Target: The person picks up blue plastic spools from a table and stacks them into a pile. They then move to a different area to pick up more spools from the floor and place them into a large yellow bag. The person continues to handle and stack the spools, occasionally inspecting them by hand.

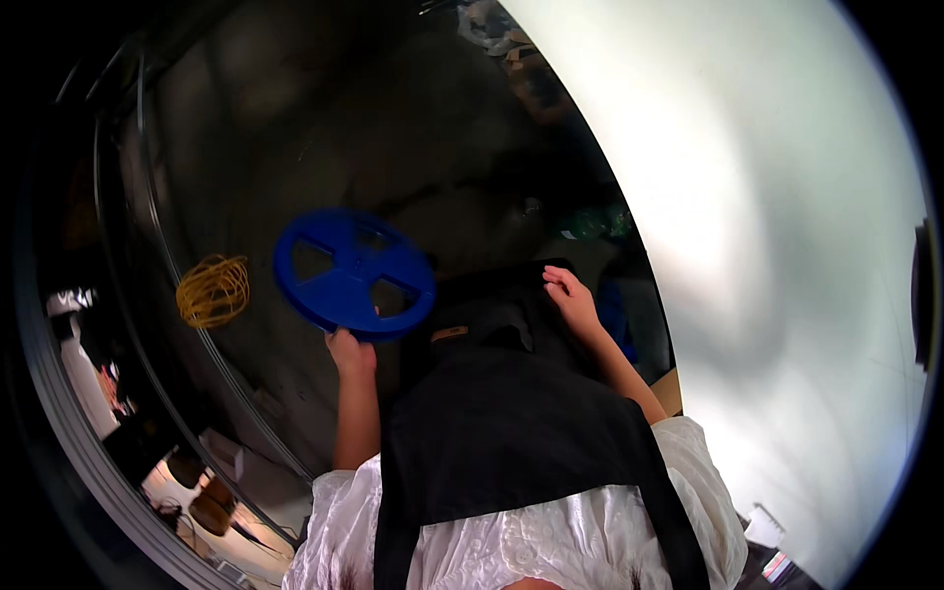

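A flat blue plastic reel [334,285] with large cut-outs is held out in front of me, left of centre. My left hand [352,352] grips its near rim, fingers closed and partly hidden beneath it. My right hand [572,295] is raised to the right of the black apron [511,413], its fingers loosely bent and slightly apart, with nothing seen in it. Farther left, apart from both hands, is a loose coil of yellow cord [213,291].
A large white curved-looking surface [777,246] fills the right side. Metal rails [152,197] run along the left. Beyond my right hand lies something green, glossy and bag-like [595,221] on the dark floor. A clear plastic bag [484,28] is at the far edge.
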`<state>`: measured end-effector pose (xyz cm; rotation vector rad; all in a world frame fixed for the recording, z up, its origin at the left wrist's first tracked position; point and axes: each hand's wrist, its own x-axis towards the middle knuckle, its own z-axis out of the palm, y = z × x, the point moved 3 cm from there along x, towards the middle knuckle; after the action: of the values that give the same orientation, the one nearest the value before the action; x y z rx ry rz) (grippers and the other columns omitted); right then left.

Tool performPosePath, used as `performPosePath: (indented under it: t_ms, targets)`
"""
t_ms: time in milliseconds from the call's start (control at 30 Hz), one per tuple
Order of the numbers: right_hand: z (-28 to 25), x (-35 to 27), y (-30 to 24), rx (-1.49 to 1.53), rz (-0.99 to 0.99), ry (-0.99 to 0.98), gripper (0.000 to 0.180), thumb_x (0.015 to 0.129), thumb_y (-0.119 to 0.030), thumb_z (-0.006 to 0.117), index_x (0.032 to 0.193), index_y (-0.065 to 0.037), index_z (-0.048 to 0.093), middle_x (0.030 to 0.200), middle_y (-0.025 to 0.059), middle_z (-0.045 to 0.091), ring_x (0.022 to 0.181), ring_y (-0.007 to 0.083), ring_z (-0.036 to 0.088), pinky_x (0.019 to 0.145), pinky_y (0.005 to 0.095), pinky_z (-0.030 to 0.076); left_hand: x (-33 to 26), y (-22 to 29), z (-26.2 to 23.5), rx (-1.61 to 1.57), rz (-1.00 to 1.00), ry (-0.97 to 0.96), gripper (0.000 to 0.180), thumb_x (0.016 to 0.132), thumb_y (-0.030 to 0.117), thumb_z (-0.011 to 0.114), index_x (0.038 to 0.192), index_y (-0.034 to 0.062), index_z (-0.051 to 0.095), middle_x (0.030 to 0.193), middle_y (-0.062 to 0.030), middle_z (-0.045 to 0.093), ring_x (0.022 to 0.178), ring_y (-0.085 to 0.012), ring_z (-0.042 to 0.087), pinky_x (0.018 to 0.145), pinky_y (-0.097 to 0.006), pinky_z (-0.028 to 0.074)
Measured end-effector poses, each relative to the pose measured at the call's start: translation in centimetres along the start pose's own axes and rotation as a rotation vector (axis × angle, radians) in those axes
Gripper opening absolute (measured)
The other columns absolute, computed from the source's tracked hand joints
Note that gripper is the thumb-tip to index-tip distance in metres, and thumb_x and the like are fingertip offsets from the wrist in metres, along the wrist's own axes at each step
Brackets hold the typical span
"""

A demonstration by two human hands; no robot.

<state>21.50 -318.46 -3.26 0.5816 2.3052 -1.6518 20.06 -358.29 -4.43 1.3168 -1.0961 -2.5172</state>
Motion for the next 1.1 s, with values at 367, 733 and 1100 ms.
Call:
performPosePath:
  t_ms: [367, 733, 1100]
  targets:
    - [2.1, -2.5, -1.7, -0.067, 0.038, 0.117, 0.035, 0.088, -0.006, 0.058, 0.122, -0.006, 0.056, 0.112, 0.0054, 0.063, 0.102, 0.0123, 0.059, 0.089, 0.0260, 0.045, 3.6, 2.7, 7.6, 0.168, -0.043, -0.262, 0.039, 0.087, -0.004, 0.049, 0.125, 0.0007, 0.042, 0.113, -0.0182, 0.055, 0.091, -0.0309, 0.060, 0.074, -0.047, 0.055]
    - [3.0, -0.7, -0.5, -0.021, 0.150, 0.186, 0.035, 0.087, -0.011, 0.060, 0.121, -0.009, 0.058, 0.110, 0.0079, 0.065, 0.100, 0.0163, 0.062, 0.087, 0.0284, 0.047, 10.0, 1.3, 12.3, 0.293, -0.061, -0.324, 0.032, 0.089, -0.001, 0.050, 0.121, -0.0003, 0.047, 0.109, -0.0165, 0.058, 0.091, -0.0308, 0.060, 0.077, -0.050, 0.055]
    - [3.2, -4.1, -0.2, -0.023, 0.110, 0.162, 0.033, 0.089, -0.006, 0.056, 0.122, -0.004, 0.056, 0.114, 0.0070, 0.063, 0.107, 0.0142, 0.059, 0.093, 0.0268, 0.044, 5.5, -2.1, 11.2, 0.230, -0.243, -0.411, 0.030, 0.087, 0.000, 0.049, 0.117, -0.0046, 0.049, 0.108, -0.0211, 0.058, 0.091, -0.0344, 0.062, 0.080, -0.052, 0.055]
